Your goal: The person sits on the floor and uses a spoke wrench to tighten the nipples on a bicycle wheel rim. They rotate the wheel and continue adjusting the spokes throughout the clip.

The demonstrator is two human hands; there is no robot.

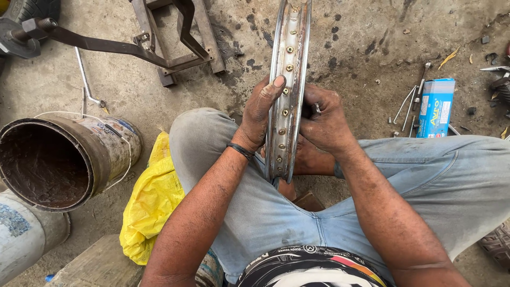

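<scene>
A steel wheel rim [289, 48] stands upright on edge between my knees, its inner channel dotted with brass spoke nipples and facing me. My left hand [260, 111] grips the rim's left side, thumb lying up along the flange. My right hand [325, 122] closes on the right side, a ring on one finger and a small metal piece pinched at the fingertips against the rim. My legs in light blue jeans spread to both sides of the rim.
A rusty drum [58, 159] lies on its side at left, next to a yellow plastic bag [149, 207]. A steel stand [170, 42] sits at the top. A blue box [435, 106] and loose spokes [409, 103] lie on the concrete at right.
</scene>
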